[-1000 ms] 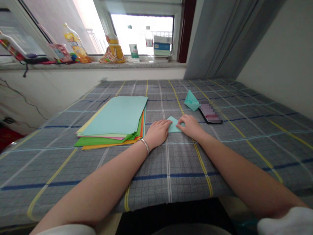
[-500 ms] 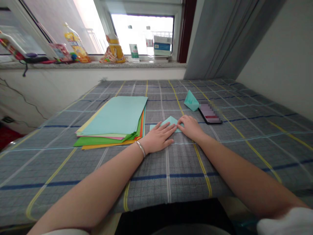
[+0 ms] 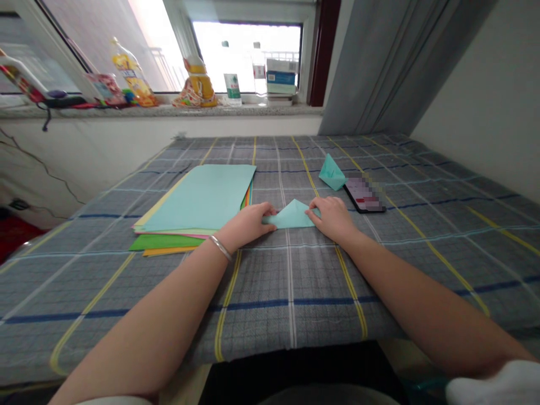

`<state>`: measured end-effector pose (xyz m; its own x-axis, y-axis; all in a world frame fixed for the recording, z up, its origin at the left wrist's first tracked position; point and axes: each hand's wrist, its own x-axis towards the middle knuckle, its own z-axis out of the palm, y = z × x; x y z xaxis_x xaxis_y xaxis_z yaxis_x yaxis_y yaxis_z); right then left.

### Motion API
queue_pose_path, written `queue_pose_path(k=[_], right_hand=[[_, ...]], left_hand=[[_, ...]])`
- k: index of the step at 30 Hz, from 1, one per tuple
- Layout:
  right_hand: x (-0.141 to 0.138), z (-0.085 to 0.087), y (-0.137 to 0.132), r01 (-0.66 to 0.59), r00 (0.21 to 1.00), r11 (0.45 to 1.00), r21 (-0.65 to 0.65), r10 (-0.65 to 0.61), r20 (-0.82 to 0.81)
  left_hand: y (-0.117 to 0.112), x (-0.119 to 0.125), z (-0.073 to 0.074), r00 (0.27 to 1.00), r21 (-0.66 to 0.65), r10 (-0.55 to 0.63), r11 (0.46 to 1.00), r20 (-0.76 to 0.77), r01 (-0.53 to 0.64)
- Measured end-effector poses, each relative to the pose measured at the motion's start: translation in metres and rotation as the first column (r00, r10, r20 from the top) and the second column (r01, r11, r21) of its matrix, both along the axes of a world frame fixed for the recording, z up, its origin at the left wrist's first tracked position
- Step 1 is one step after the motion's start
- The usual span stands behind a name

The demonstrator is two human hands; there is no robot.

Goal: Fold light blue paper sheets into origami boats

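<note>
A small light-teal paper folded into a triangle [image 3: 291, 216] lies flat on the checked cloth [image 3: 295, 281] in front of me. My left hand [image 3: 244, 225], with a silver bracelet on the wrist, has its fingers curled and pinches the paper's left corner. My right hand [image 3: 333, 216] is closed on the paper's right corner, fingers pressed onto it. A finished teal folded paper shape [image 3: 331, 173] stands a little further back, to the right of the triangle.
A stack of coloured paper sheets [image 3: 198, 205] with a teal sheet on top lies left of my hands. A phone [image 3: 365, 195] rests right of the folded shape. Bottles and boxes [image 3: 202, 84] line the windowsill; a grey curtain [image 3: 379, 62] hangs at right.
My left hand slid left off the middle of the folded paper to its left corner and curled its fingers. The triangle shows fully now. My right hand stayed at the right corner.
</note>
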<state>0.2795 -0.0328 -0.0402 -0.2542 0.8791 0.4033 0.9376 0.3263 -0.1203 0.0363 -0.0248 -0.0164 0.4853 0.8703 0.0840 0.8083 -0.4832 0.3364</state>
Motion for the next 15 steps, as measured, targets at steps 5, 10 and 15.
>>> queue_pose_path(k=[5, 10, 15], right_hand=[[0.001, 0.001, -0.001, -0.059, 0.998, 0.998, 0.001, 0.059, -0.004], [0.002, -0.002, 0.001, -0.073, 0.996, 0.997, -0.017, 0.073, 0.044], [0.003, -0.004, 0.003, -0.055, 0.994, 0.998, -0.013, 0.056, 0.099]], left_hand=[[-0.001, -0.01, 0.014, 0.995, -0.054, 0.012, 0.998, -0.099, -0.017], [0.003, -0.009, 0.015, 0.994, -0.06, 0.048, 0.997, -0.098, -0.054], [0.006, -0.008, 0.009, 0.991, -0.049, 0.082, 0.995, -0.109, -0.088]])
